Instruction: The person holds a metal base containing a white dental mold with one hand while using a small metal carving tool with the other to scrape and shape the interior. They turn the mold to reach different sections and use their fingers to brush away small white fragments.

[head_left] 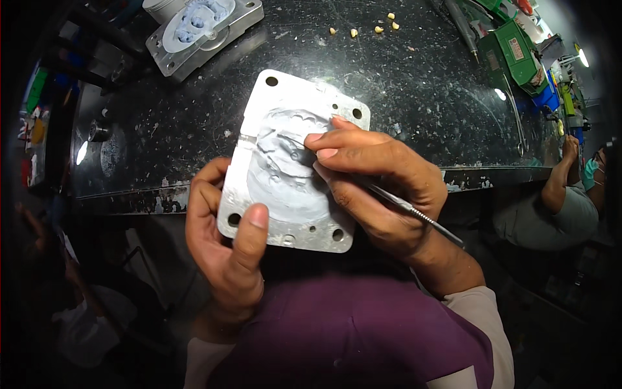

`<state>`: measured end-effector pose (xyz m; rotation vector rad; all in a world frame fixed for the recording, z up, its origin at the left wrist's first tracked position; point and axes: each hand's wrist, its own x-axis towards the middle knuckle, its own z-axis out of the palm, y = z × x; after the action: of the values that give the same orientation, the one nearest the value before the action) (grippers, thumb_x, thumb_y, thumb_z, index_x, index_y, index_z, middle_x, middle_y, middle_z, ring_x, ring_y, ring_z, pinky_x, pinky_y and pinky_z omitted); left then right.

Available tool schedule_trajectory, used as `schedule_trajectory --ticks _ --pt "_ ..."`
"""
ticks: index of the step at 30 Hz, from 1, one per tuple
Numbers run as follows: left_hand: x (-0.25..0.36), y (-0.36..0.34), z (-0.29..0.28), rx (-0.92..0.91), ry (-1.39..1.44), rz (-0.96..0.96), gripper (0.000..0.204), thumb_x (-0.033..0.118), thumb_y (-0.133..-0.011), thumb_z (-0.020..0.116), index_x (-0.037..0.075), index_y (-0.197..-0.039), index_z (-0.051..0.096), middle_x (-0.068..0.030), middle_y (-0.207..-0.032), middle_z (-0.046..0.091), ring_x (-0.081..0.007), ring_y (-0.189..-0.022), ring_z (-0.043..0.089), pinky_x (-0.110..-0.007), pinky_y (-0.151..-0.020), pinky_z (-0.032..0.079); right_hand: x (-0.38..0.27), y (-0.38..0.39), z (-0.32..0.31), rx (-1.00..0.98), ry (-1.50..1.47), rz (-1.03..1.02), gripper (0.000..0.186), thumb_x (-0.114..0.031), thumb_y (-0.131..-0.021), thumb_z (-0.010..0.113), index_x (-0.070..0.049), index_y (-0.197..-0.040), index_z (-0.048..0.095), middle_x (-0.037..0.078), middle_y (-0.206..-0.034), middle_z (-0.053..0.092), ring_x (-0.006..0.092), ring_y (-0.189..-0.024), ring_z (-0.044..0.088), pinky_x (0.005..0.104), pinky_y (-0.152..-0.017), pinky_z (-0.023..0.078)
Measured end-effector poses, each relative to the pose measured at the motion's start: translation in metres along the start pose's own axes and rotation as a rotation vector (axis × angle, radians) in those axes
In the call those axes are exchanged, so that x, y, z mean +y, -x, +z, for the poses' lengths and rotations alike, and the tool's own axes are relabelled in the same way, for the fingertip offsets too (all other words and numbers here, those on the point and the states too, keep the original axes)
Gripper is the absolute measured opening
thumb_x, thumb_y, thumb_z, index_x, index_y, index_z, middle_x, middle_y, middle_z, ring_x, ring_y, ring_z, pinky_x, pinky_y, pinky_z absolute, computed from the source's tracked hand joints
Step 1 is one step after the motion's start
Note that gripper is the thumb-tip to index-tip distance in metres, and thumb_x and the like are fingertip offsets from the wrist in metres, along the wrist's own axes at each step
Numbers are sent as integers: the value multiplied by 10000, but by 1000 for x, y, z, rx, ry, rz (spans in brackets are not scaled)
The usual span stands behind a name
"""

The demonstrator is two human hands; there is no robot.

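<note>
My left hand [230,253] grips a square silver metal plate [236,175] by its left side and lower-left corner, thumb on the face. The plate has corner holes and holds pale grey-white plaster [278,191] with a curved, dental-arch-like impression. My right hand [382,181] is closed round a thin metal hand tool [434,227] with a ribbed handle, its fingers over the right half of the plaster. The tool's tip is hidden behind the fingers. The plate is tilted, held above the front edge of the dark bench.
A second metal flask [178,61] with bluish-white plaster lies back left. Several small yellowish pieces [379,29] lie at the back. A rotary handpiece [466,39], long forceps [520,136] and green bins [512,52] are at right. Other people [544,220] sit at both sides, beyond the scuffed bench [129,168].
</note>
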<state>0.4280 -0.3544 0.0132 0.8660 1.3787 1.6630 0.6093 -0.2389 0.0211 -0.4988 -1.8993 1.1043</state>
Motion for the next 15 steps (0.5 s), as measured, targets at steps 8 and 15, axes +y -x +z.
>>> schedule_trajectory --ticks 8,15 --pt "8 10 -11 -252 -1189 499 799 727 -593 944 15 -742 614 -156 -1203 491 -286 -1106 439 -385 -954 402 -5 -19 -34 -217 128 -147 295 116 -824 743 -23 -1084 741 185 -1126 789 334 -1169 758 630 -1200 403" --pt "2 -28 -21 -242 -819 621 1699 685 -320 1019 -46 -1639 235 -241 -1472 416 -406 -1414 447 -527 -1196 413 -15 -7 -29 -411 280 -265 165 9 -905 802 -79 -1017 717 159 -1107 809 322 -1127 781 583 -1137 503"
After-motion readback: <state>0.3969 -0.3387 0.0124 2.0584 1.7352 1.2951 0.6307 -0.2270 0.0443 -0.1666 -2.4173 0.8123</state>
